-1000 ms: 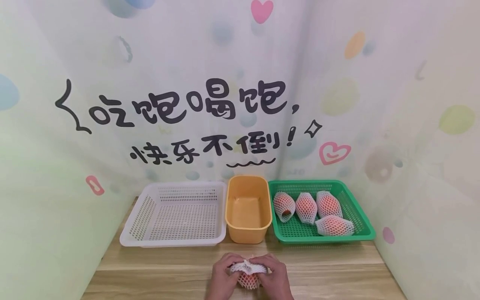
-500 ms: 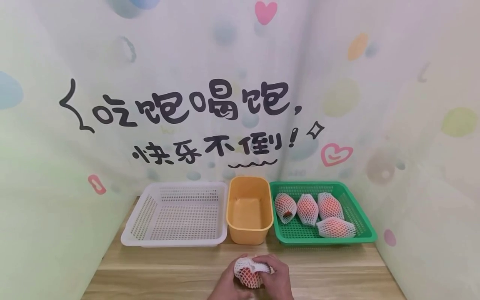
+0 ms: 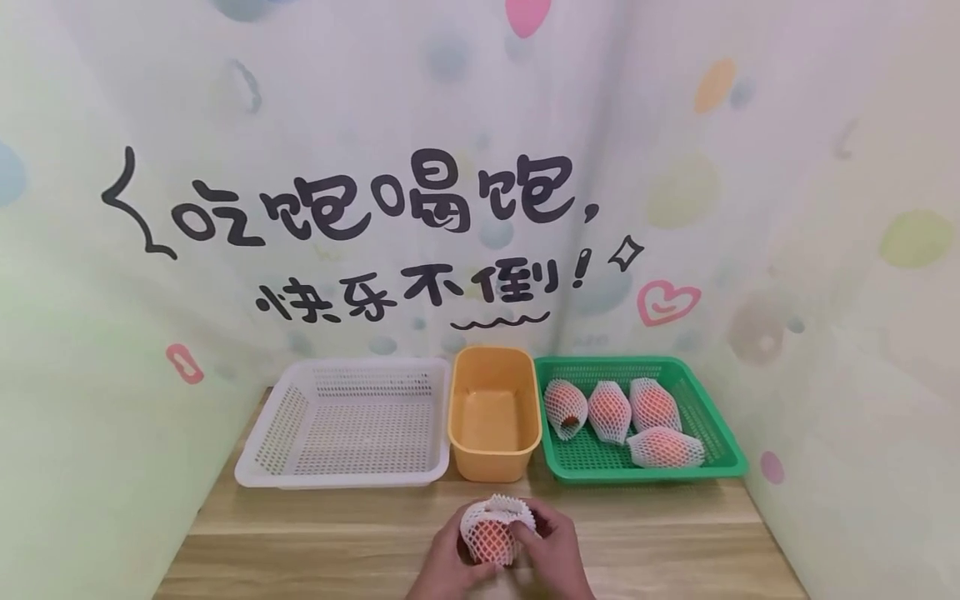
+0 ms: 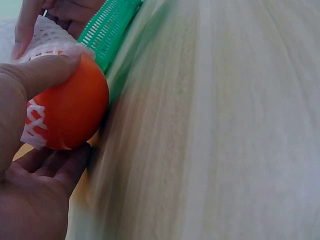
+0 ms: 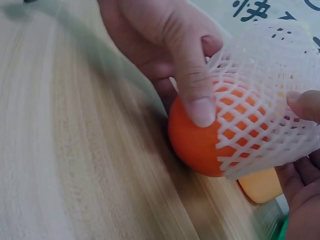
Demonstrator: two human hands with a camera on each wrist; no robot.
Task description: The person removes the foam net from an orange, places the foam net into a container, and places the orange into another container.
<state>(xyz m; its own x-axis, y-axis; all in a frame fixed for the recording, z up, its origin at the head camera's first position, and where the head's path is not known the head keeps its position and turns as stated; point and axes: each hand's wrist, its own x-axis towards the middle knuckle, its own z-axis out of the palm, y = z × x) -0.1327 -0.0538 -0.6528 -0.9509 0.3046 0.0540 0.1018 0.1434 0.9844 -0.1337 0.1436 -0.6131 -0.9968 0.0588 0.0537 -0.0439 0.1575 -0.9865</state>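
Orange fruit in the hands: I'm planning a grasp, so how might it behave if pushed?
The orange fruit would probably roll, as its bare end is round. Its smooth skin may slip, while the white net, being open mesh, could add grip.

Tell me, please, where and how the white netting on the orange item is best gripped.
Probably by its loose end, pinched from where the right hand is: there the netting stands slack beyond the orange item, whose bare opposite end the left hand holds.
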